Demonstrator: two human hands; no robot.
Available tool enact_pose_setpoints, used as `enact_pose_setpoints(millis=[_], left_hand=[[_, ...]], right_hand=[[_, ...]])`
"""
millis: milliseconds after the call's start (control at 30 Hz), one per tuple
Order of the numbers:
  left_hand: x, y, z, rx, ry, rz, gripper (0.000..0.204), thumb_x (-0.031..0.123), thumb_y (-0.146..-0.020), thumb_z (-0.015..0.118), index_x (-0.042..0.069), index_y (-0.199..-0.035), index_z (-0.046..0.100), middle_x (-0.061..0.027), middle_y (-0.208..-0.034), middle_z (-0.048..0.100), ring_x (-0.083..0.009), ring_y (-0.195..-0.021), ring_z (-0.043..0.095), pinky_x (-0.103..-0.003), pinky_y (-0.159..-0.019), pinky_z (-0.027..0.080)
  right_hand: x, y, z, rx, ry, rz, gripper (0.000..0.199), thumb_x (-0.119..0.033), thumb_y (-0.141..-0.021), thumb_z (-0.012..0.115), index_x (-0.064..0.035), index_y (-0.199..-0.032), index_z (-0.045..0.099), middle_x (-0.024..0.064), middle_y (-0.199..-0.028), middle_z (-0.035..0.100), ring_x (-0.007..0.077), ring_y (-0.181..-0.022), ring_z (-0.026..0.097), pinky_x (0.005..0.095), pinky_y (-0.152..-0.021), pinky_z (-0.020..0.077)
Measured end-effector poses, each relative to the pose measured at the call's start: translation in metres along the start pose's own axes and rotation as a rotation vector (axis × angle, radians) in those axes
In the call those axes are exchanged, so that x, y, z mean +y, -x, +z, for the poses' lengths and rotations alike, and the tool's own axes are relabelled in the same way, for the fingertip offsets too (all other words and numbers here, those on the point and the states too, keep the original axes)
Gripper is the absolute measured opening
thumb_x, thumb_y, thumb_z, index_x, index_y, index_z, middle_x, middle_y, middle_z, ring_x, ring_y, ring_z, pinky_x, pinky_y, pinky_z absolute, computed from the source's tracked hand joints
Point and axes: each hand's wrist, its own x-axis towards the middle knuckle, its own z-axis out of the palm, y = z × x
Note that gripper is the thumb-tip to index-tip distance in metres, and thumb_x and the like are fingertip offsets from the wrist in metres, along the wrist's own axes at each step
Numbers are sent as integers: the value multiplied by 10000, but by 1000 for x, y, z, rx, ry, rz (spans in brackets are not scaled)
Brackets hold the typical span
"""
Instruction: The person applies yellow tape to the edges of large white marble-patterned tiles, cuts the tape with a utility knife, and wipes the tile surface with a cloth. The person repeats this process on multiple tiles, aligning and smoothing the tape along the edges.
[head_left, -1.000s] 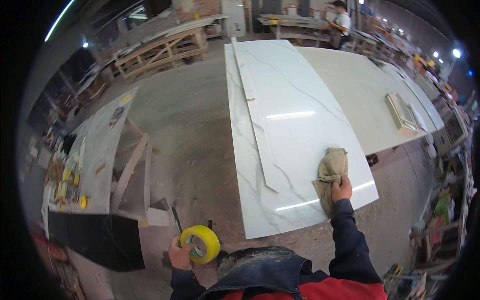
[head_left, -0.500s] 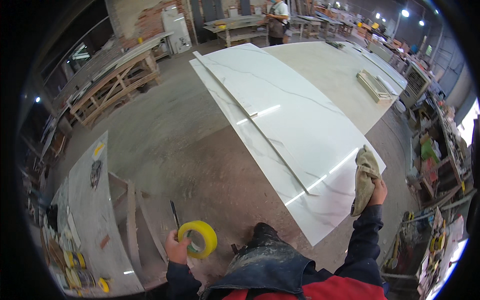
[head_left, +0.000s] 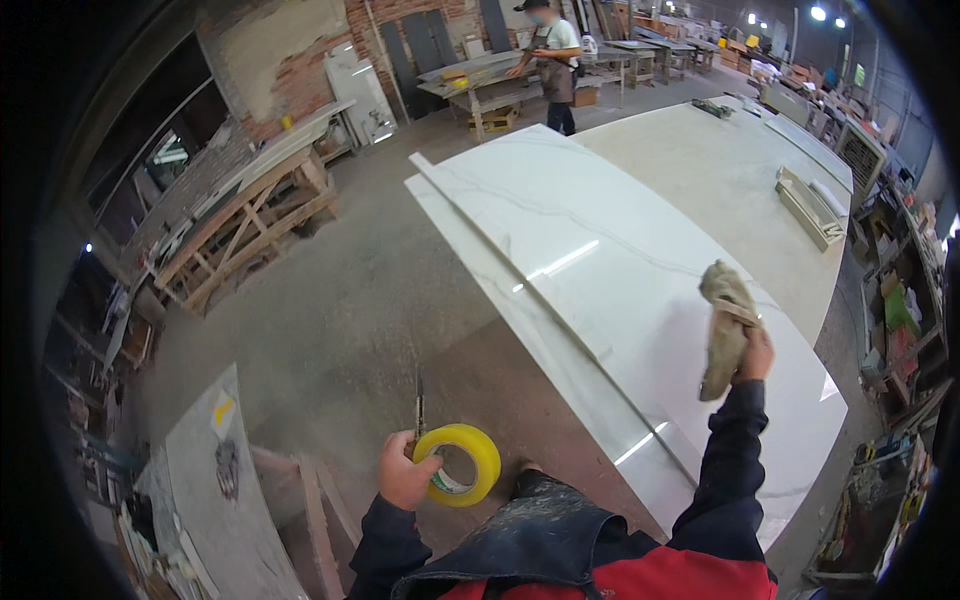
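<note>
My left hand (head_left: 404, 474) is closed round a roll of yellow adhesive tape (head_left: 486, 462), with a slim dark tool like a utility knife (head_left: 420, 412) standing up from the same grip. In my right hand (head_left: 757, 356) is a crumpled khaki cloth (head_left: 727, 345), held over a large white slab (head_left: 650, 270) with grey veins. I cannot tell whether the cloth touches the slab. A long narrow strip of the same white material (head_left: 565, 318) lies along the slab's left side.
A beige slab (head_left: 690, 170) adjoins beyond, bearing a pale tray-like frame (head_left: 808, 212). At lower left stands a grey board (head_left: 215, 490) with dark gloves (head_left: 228, 470) on it. A wooden trestle (head_left: 245, 225) is farther left. Another person (head_left: 555, 65) stands at a far bench. Cluttered shelves (head_left: 915, 300) line the right.
My view has shifted closer over the white slab. My right hand with the cloth has come from the slab's right edge to above its surface. My left hand still holds the tape.
</note>
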Motion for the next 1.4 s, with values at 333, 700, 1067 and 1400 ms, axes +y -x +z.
enact_pose_setpoints(millis=[333, 700, 1067, 1400], left_hand=[[57, -285, 41, -165, -99, 321, 367, 137, -719, 778, -27, -1025, 659, -167, -1000, 629, -315, -897, 645, -412, -799, 524], [103, -598, 247, -717, -298, 674, 411, 235, -715, 779, -3, -1035, 678, -190, -1036, 647, -377, -970, 639, -439, -856, 530], [103, -733, 381, -958, -465, 589, 471, 269, -672, 781, -67, -989, 692, -272, -988, 713, -411, -956, 690, -453, -860, 559], [103, -762, 401, -918, -367, 627, 606, 357, -797, 765, -78, -1205, 659, -234, -1091, 727, -334, -1023, 707, -421, -922, 546]], right_hand=[[-24, 113, 144, -77, 71, 129, 230, -114, -939, 622, 58, -1063, 712, 100, -925, 732, 158, -779, 683, 282, -699, 564], [-6, 314, 213, 1063, -115, 242, 214, -141, -944, 595, -30, -1117, 654, 55, -862, 684, 181, -745, 667, 313, -619, 536], [74, 375, 411, 1297, -543, 513, 551, -183, -953, 622, -70, -1465, 454, 127, -1162, 608, 311, -984, 651, 432, -789, 561], [68, 312, 427, 1346, -550, 446, 531, -113, -953, 597, -23, -1457, 454, 129, -1107, 624, 283, -922, 647, 386, -732, 559]])
